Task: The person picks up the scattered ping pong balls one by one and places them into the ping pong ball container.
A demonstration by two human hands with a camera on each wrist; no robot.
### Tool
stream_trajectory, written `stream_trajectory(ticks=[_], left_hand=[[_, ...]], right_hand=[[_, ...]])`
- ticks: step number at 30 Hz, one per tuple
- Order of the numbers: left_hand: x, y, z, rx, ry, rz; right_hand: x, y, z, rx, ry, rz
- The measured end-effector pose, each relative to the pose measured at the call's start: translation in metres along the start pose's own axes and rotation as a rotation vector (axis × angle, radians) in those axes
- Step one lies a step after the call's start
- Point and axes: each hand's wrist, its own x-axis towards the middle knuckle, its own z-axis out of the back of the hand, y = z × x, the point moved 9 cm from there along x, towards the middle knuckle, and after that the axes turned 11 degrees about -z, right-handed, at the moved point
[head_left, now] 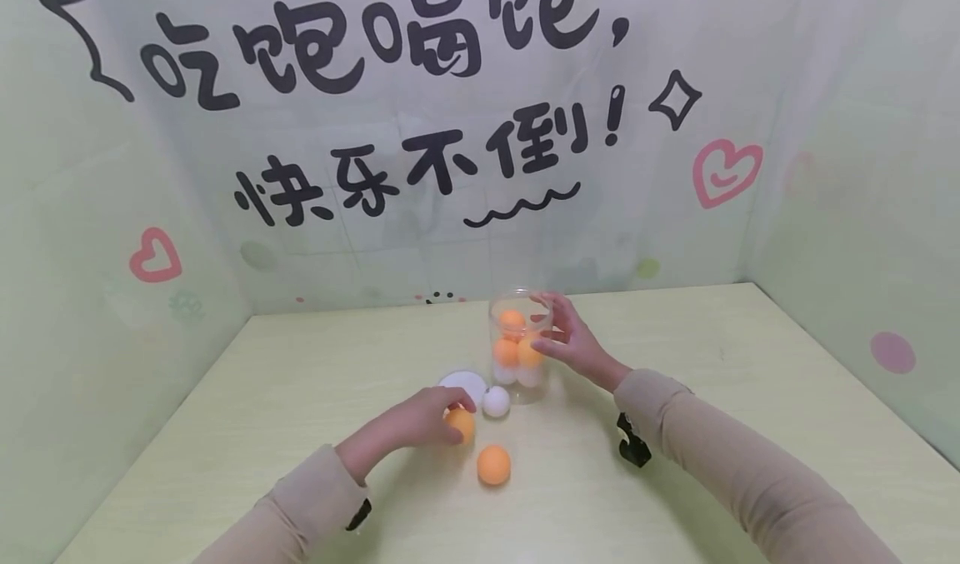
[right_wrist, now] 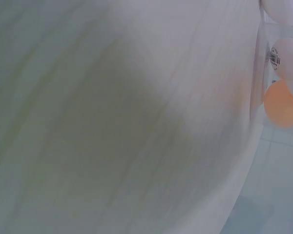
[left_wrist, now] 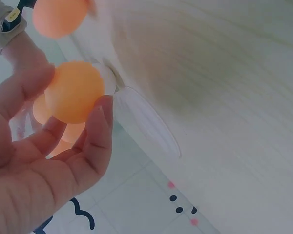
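Pinching a smooth, evenly orange round ball (head_left: 461, 425) at lower centre with left grip (head_left: 422, 418); apparently clasping a clear plastic cylindrical container (head_left: 498, 308) of orange and white balls (head_left: 506, 353) with right grip (head_left: 577, 345).

The pale worktop (head_left: 322, 364) carries an upright clear jar (head_left: 520, 336), a white disc (head_left: 459, 384), a white ball (head_left: 496, 401) and an orange ball (head_left: 493, 466).
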Motion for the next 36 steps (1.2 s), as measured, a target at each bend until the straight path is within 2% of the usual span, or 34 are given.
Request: stream_trajectory(ticks=[7,14,17,27,36], left_hand=[[0.012,0.003,0.011,-0.038,-0.119,0.030],[0.015,0.003,0.031,-0.196,-0.261,0.044],[0.016,0.000,0.041,-0.223,-0.308,0.054],[0.023,-0.012,0.061,-0.231,-0.397,0.037],[0.027,-0.022,0.072,-0.255,-0.428,0.008]], right_hand=[[0.003,-0.002,0.004,-0.010,0.010,-0.001],[0.002,-0.001,0.002,-0.009,0.017,0.011],[0.003,-0.001,0.002,-0.003,0.018,0.004],[0.001,-0.001,0.002,-0.012,0.011,0.003],[-0.001,0.001,0.001,-0.026,0.006,0.024]])
